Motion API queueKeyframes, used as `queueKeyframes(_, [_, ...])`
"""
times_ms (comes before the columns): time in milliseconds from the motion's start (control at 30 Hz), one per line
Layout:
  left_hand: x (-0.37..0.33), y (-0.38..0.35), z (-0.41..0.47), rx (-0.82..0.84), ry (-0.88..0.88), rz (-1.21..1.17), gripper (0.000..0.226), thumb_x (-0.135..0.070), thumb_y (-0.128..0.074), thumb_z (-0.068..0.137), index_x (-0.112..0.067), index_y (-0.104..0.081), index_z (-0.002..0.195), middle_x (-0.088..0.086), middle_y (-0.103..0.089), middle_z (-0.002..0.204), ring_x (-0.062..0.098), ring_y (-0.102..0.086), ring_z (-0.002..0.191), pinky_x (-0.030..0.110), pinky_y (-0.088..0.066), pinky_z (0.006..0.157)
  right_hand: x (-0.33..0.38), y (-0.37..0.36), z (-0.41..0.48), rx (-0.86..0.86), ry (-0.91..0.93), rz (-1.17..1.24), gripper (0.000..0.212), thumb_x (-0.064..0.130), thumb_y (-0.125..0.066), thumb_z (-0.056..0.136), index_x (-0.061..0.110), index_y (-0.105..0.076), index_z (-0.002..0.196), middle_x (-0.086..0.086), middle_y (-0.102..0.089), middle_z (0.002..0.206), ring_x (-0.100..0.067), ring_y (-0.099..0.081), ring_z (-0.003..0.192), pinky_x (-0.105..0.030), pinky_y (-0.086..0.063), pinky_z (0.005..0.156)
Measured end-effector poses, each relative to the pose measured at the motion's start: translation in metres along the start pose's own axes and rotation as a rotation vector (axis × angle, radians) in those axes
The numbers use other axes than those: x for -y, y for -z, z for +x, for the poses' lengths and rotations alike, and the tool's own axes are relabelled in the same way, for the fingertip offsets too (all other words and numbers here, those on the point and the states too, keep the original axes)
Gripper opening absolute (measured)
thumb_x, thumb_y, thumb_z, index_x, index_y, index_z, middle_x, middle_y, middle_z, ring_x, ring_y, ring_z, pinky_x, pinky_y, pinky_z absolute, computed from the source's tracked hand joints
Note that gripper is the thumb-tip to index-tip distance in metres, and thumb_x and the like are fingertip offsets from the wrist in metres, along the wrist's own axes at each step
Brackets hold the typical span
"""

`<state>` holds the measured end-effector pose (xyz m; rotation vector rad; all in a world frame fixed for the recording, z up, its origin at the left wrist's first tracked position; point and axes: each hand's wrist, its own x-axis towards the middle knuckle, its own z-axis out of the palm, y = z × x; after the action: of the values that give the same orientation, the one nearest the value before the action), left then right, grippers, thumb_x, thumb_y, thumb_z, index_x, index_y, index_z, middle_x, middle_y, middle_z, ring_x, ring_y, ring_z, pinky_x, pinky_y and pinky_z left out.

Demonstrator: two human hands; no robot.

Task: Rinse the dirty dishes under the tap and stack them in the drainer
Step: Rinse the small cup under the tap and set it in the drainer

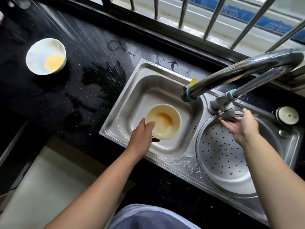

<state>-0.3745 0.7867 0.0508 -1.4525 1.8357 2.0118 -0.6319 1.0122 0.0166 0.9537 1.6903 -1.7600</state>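
Two bowls: stained bowl (pixel 163 121) mid-frame over sink basin (pixel 132 90), left hand (pixel 141 132) gripping its rim; yolk-smeared bowl (pixel 46 56) upper left on counter (pixel 69 96). Right hand (pixel 241 128) open at tap lever (pixel 228 113), drainer (pixel 219 156) lower right. Risk: sudden flow splashing, wet one-handed rim grip slipping.

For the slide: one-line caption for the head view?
Left hand holds stained bowl in sink; right hand at tap handle; no water seen.
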Motion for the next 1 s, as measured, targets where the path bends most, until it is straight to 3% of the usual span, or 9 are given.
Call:
queueKeyframes(167, [-0.005, 0.001, 0.007, -0.019, 0.000, 0.012, 0.029, -0.050, -0.050, 0.085, -0.028, -0.061, 0.102, -0.001, -0.063, 0.111, 0.025, -0.075, 0.094, 0.019, -0.060, 0.066, -0.051, 0.004, -0.070, 0.084, 0.153, -0.463, 0.025, 0.027, -0.052, 0.100, 0.011, -0.058, 0.118, -0.024, -0.062, 0.126, -0.027, -0.065, 0.104, -0.044, -0.056, 0.087])
queueKeyframes(300, [-0.005, 0.002, 0.016, -0.020, 0.006, 0.058, 0.042, -0.055, -0.050, 0.082, -0.027, -0.060, 0.112, -0.002, -0.066, 0.115, 0.008, -0.073, 0.085, 0.039, -0.064, 0.079, -0.090, -0.002, -0.139, 0.212, 0.502, -0.826, 0.023, 0.014, -0.059, 0.093, 0.020, -0.069, 0.113, 0.001, -0.070, 0.111, -0.015, -0.068, 0.103, -0.036, -0.055, 0.093])
queueKeyframes(400, [-0.008, 0.002, 0.019, -0.037, -0.016, 0.119, 0.047, -0.059, -0.051, 0.077, -0.030, -0.059, 0.112, -0.005, -0.066, 0.112, 0.012, -0.069, 0.094, 0.030, -0.062, 0.068, -0.093, -0.021, -0.171, 0.321, 0.799, -0.904, 0.029, 0.014, -0.055, 0.090, 0.019, -0.073, 0.113, 0.008, -0.069, 0.113, -0.001, -0.064, 0.103, -0.017, -0.052, 0.088])
queueKeyframes(467, [-0.009, 0.002, 0.020, -0.044, -0.041, 0.179, 0.041, -0.055, -0.056, 0.076, -0.032, -0.058, 0.110, -0.006, -0.066, 0.108, 0.011, -0.069, 0.089, 0.034, -0.062, 0.069, -0.089, -0.044, -0.178, 0.432, 0.906, -0.960, 0.035, 0.016, -0.054, 0.088, 0.015, -0.073, 0.117, 0.006, -0.070, 0.120, -0.005, -0.064, 0.106, -0.019, -0.050, 0.093])
queueKeyframes(633, [-0.007, 0.001, 0.021, 0.042, -0.148, 0.345, 0.045, -0.033, -0.062, 0.070, -0.030, -0.059, 0.115, -0.003, -0.072, 0.107, 0.012, -0.071, 0.080, 0.033, -0.054, 0.073, -0.078, -0.124, -0.171, 0.696, 0.710, -1.226, 0.018, 0.005, -0.052, 0.083, 0.018, -0.063, 0.077, -0.002, -0.065, 0.081, -0.028, -0.062, 0.089, -0.030, -0.043, 0.074])
queueKeyframes(733, [-0.010, 0.009, 0.030, 0.016, -0.145, 0.350, 0.053, -0.030, -0.065, 0.067, -0.029, -0.056, 0.119, -0.001, -0.071, 0.110, 0.012, -0.071, 0.087, 0.028, -0.050, 0.072, -0.085, -0.129, -0.162, 0.854, 0.491, -1.116, 0.026, 0.002, -0.052, 0.086, 0.018, -0.072, 0.092, -0.004, -0.071, 0.095, -0.018, -0.061, 0.094, -0.032, -0.049, 0.085])
queueKeyframes(800, [-0.009, 0.016, 0.036, 0.017, -0.174, 0.355, 0.055, -0.027, -0.076, 0.075, -0.028, -0.057, 0.126, 0.001, -0.069, 0.113, 0.015, -0.072, 0.088, 0.027, -0.051, 0.072, -0.084, -0.121, -0.156, 0.840, 0.401, -1.177, 0.026, 0.011, -0.053, 0.089, 0.019, -0.074, 0.102, -0.001, -0.069, 0.096, -0.017, -0.058, 0.091, -0.018, -0.047, 0.081])
queueKeyframes(933, [-0.008, 0.011, 0.040, 0.087, -0.268, 0.397, 0.063, -0.020, -0.080, 0.076, -0.028, -0.054, 0.133, 0.008, -0.062, 0.123, 0.025, -0.069, 0.095, 0.041, -0.059, 0.087, -0.081, -0.128, -0.159, 0.632, 0.575, -1.221, 0.025, 0.008, -0.053, 0.082, 0.024, -0.061, 0.100, 0.007, -0.052, 0.083, -0.016, -0.056, 0.087, -0.015, -0.038, 0.065])
queueKeyframes(1000, [-0.013, 0.011, 0.045, 0.077, -0.247, 0.389, 0.061, -0.026, -0.072, 0.069, -0.031, -0.054, 0.127, 0.005, -0.064, 0.120, 0.022, -0.068, 0.097, 0.041, -0.058, 0.086, -0.084, -0.132, -0.169, 0.706, 0.668, -1.089, 0.040, 0.001, -0.050, 0.076, 0.038, -0.053, 0.092, 0.019, -0.056, 0.072, 0.010, -0.059, 0.084, -0.004, -0.037, 0.067])
